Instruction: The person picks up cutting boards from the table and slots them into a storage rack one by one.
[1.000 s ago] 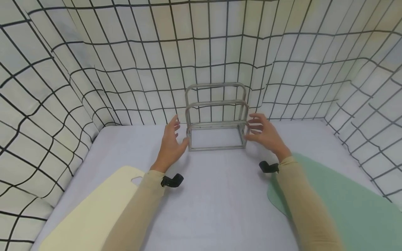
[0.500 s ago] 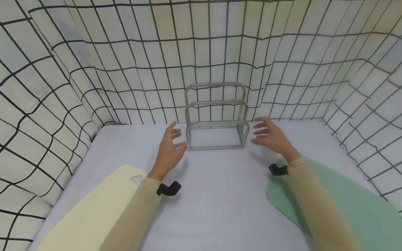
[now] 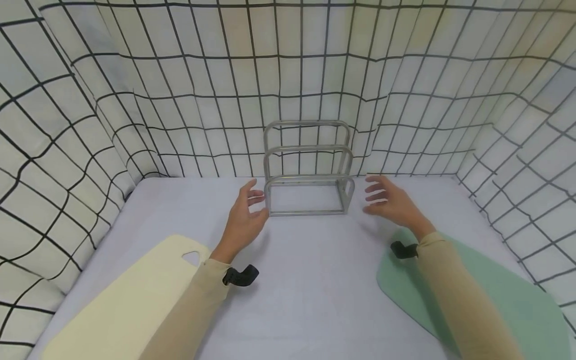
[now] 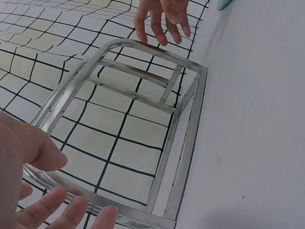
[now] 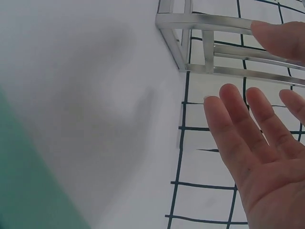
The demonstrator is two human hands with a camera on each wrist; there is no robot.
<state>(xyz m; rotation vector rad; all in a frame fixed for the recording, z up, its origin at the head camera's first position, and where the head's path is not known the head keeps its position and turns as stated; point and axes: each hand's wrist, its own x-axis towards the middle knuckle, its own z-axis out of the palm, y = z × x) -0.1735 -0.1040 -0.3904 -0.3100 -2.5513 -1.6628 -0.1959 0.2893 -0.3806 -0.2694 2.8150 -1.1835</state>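
Observation:
A metal rack with three rounded frames [image 3: 310,148] stands upright on the white surface against the back grid. My left hand [image 3: 243,225] is at its left side, fingers loosely bent and spread; whether the thumb touches the frame I cannot tell. Right of the rack, my right hand [image 3: 391,202] hovers apart from it with nothing in its grasp. In the right wrist view the palm and fingers of that right hand [image 5: 271,176] are spread below the rack's bars [image 5: 205,21]. A cream cutting board [image 3: 126,300] lies flat at left, a green cutting board [image 3: 508,295] at right.
A black wire grid [image 3: 310,75] over white cloth lines the back and both sides. Each forearm passes over one of the boards. The white surface [image 3: 315,280] stretches between the boards. Both sleeves carry a black wrist camera [image 3: 240,276].
My right hand has drawn away from the rack to the right and slightly toward me. The left hand has shifted slightly back toward me. The rack stays upright in place.

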